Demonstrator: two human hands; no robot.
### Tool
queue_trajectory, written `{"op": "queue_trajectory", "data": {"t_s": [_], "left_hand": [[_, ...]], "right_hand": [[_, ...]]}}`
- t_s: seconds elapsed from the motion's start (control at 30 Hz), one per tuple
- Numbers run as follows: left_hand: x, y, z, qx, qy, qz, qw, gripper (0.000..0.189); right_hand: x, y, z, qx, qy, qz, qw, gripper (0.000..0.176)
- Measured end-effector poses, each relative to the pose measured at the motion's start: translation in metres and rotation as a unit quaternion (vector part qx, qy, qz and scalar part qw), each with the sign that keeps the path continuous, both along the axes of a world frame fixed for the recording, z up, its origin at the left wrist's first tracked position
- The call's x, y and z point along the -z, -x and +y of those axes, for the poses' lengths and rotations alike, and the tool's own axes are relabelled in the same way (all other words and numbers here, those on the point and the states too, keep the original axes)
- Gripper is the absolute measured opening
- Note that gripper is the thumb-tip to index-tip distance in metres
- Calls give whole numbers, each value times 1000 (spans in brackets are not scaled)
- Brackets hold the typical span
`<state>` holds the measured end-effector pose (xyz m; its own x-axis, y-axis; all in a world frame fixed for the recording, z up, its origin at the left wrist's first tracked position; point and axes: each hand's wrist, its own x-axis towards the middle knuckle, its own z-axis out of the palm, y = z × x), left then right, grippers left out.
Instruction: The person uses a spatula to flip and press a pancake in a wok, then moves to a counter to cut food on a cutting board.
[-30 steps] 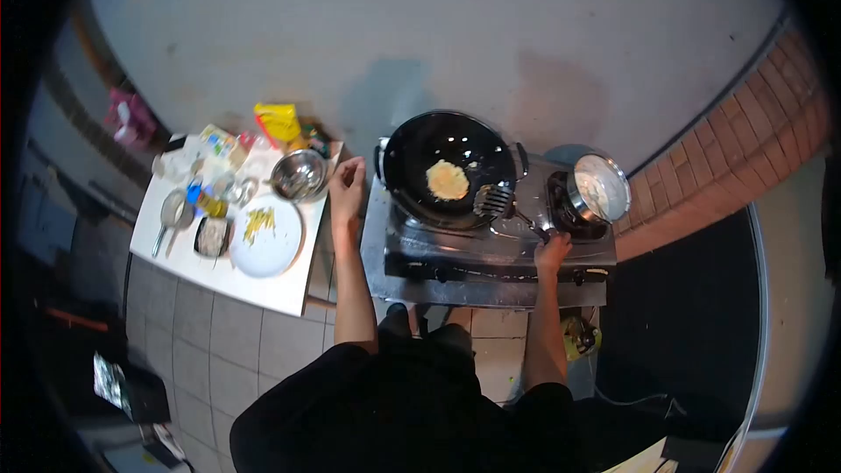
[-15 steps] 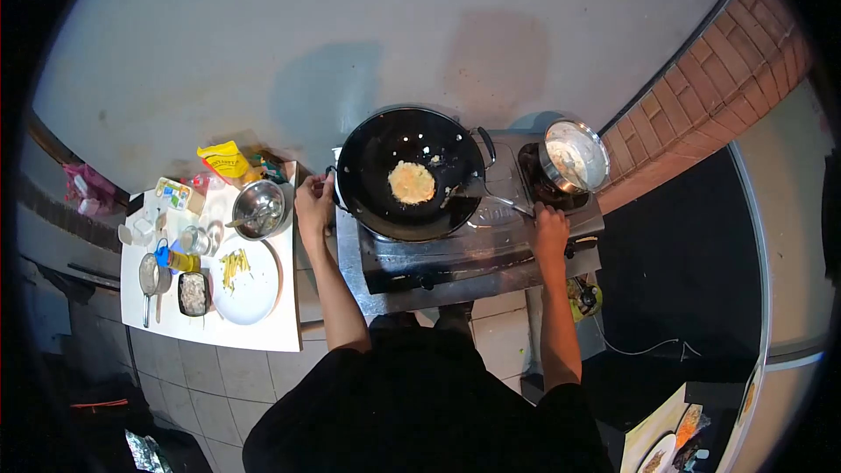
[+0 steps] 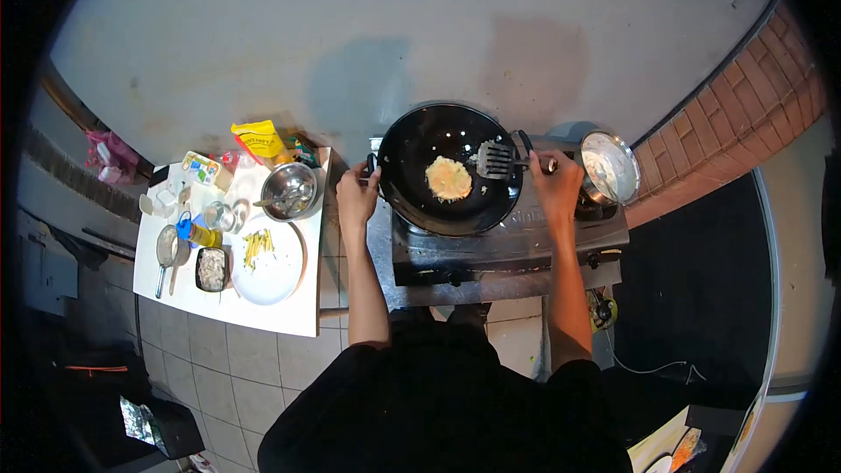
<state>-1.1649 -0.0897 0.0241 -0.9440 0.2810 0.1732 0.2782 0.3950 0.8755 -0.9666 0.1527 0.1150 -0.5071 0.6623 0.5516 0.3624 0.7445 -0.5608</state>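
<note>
A golden, pale-edged fritter (image 3: 448, 179) lies in the middle of a black wok (image 3: 429, 215) on the stove. My left hand (image 3: 356, 195) is closed around the wok's left loop handle (image 3: 372, 163). In my right hand (image 3: 558, 182), near the right handle (image 3: 526, 142), is a slotted spatula (image 3: 497, 160). Its head is over the wok's right side, apart from the fritter. Small white bits are scattered on the wok's inner wall.
To the right stands a metal pot (image 3: 609, 166) with pale batter inside. On the left, a white table (image 3: 289, 320) bears a plate (image 3: 285, 285) with yellow strips, a steel bowl (image 3: 289, 193), a yellow packet (image 3: 258, 138) and a yellow bottle (image 3: 203, 235). A brick ledge (image 3: 701, 114) runs at right.
My right hand has moved up toward the wok's right handle, and the spatula has turned so that its slots show. My left hand stays on the handle. The whole view has shifted.
</note>
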Motion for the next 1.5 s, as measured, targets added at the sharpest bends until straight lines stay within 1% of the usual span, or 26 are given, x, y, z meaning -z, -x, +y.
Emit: {"op": "queue_trajectory", "data": {"t_s": [0.03, 0.1, 0.13, 0.2, 0.33, 0.4, 0.43, 0.47, 0.5, 0.53, 0.6, 0.63, 0.7, 0.73, 0.77, 0.83, 0.9, 0.97, 1.0, 1.03, 1.1, 1.13, 1.2, 1.23, 1.3, 1.5], "left_hand": [[0, 0, 0, -3, 4, 13, 1000, 36], [1, -1, -1, -6, 28, 41, 999, 35], [1, -1, 0, -8, 33, 45, 998, 35], [0, -2, 1, -9, 27, 33, 999, 35], [7, 2, 1, -11, 28, 38, 999, 35], [15, 6, 0, 2, 25, 58, 998, 36], [14, 6, 0, 2, 26, 57, 998, 36], [10, 4, -1, 4, 30, 49, 998, 37], [6, 3, -1, 5, 33, 41, 999, 38], [1, 3, -3, 3, 29, 42, 999, 38], [-4, 1, -6, 21, 7, -1, 1000, 45], [-3, 2, -6, 21, 6, -2, 1000, 45], [-3, 6, -9, 48, -9, -33, 998, 46], [7, 9, -8, 29, -1, 58, 998, 44], [12, 12, -9, 36, -2, 60, 998, 44], [9, 15, -8, 57, -9, -3, 998, 44], [3, 12, -8, 59, 0, -9, 998, 43], [-12, 7, -11, 63, 27, -12, 998, 50], [-6, 10, -11, 73, 26, -25, 997, 51], [-6, 10, -11, 74, 28, -26, 997, 51], [-5, 9, -10, 61, 20, 11, 998, 52], [-5, 8, -10, 61, 21, 11, 998, 52], [-4, 9, -10, 59, 4, -17, 998, 47], [-4, 9, -10, 60, 6, -16, 998, 47], [-2, 10, -10, 62, -2, -6, 998, 47], [3, 9, -11, 57, -12, -1, 998, 49]], "right_hand": [[3, 5, -2, -4, -1, 0, 1000, 20], [6, 14, -5, -7, 12, 60, 998, 22], [6, 18, -7, -10, 11, 60, 998, 22], [3, 25, -12, -18, -57, 32, 998, 25], [-2, 34, -15, -17, -50, 11, 999, 25], [2, 38, -10, -13, 19, 47, 999, 25], [19, 40, 1, -13, 20, 46, 999, 25], [47, 42, 19, -11, 63, 93, 994, 27], [62, 44, 30, -10, 105, 140, 984, 28], [62, 43, 28, -13, 102, 141, 985, 28], [68, 32, 18, -4, 324, 212, 922, 32], [71, 29, 16, -4, 323, 211, 922, 32], [74, 23, 9, -43, 378, 191, 905, 29], [74, 22, 4, -35, 387, 178, 904, 24], [75, 22, -2, -29, 385, 183, 904, 24], [76, 24, -13, -34, 348, 146, 925, 21], [79, 23, -15, -32, 347, 143, 926, 21], [91, 25, -12, -51, 167, 83, 981, 23], [72, 23, -25, -27, 159, 73, 984, 22], [73, 25, -28, -25, 161, 72, 984, 22], [75, 29, -29, -64, 60, 166, 982, 20], [77, 31, -28, -64, 62, 166, 982, 20], [82, 35, -28, -152, 126, 208, 958, 19], [83, 33, -28, -151, 127, 209, 958, 19], [83, 26, -31, -164, 237, 84, 954, 20], [79, 25, -43, -189, 222, 80, 953, 25]]}}
